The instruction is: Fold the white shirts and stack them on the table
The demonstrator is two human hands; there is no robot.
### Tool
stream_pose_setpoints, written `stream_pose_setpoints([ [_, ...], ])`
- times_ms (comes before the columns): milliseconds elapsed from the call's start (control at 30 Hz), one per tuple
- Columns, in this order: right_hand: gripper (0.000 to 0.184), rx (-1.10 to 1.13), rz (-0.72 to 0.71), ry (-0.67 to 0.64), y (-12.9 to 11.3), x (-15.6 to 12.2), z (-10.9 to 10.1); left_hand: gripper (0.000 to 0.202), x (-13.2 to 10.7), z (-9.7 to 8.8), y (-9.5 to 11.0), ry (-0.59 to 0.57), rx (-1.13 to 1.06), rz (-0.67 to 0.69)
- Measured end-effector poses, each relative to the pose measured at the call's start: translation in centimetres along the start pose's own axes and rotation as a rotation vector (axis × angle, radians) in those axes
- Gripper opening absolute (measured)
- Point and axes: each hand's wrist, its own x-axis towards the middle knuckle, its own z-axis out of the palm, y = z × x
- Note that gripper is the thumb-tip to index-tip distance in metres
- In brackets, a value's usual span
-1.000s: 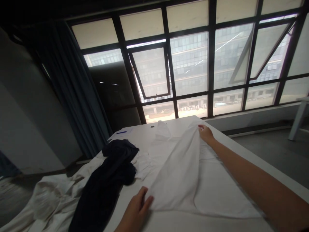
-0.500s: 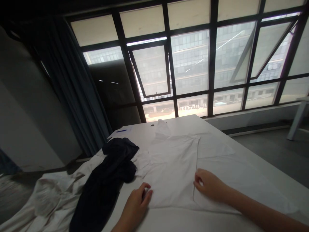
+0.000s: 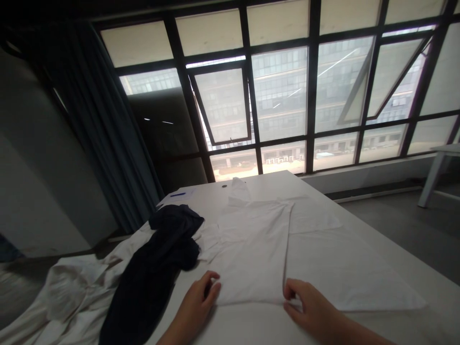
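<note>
A white shirt (image 3: 255, 244) lies on the white table, its right part folded over in a straight edge and the rest spread out flat to the right. At the near left corner of the folded part, my left hand (image 3: 197, 299) has thumb and forefinger closed on the cloth's edge. My right hand (image 3: 309, 304) pinches the near right corner, where the fold meets the bottom hem. A pointed piece of the shirt sticks up at its far end. Left of it, a dark navy garment (image 3: 161, 258) lies crumpled over the table's edge.
More crumpled off-white cloth (image 3: 72, 287) hangs at the left. A blue pen (image 3: 178, 194) lies on paper at the table's (image 3: 276, 179) far left corner. Beyond are large windows (image 3: 280, 96) and a dark curtain (image 3: 108, 134). Another white table (image 3: 431, 167) stands at right.
My right hand has moved down along the folded edge to the near corner. The left hand stays at the left corner. The spread cloth at right now shows more fully.
</note>
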Motion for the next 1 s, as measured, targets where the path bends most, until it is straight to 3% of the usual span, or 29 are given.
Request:
stream_pose_setpoints([
  [167, 0.025, 0.056, -0.062, -0.079, -0.1, -1.0, -0.6, 0.04, -0.1, -0.9, -0.6, -0.085, -0.003, 0.022],
  [367, 0.074, 0.095, -0.205, -0.505, -0.1, -1.3, -5.2, 0.04, -0.3, -2.7, -1.0, -0.212, -0.1, 0.008],
  [567, 0.091, 0.043, -0.329, -0.771, -1.5, -0.5, -7.2, 0.041, -0.3, -2.9, -1.9, -0.263, -0.197, -0.011],
  [767, 0.098, -0.021, -0.345, -0.793, -2.5, -0.9, -7.4, 0.042, -0.5, -3.7, -2.1, -0.293, -0.141, -0.024],
  [1000, 0.076, -0.049, -0.316, -0.72, -4.8, -2.0, -8.5, 0.03, -0.8, -5.0, -0.5, -0.305, 0.054, 0.016],
])
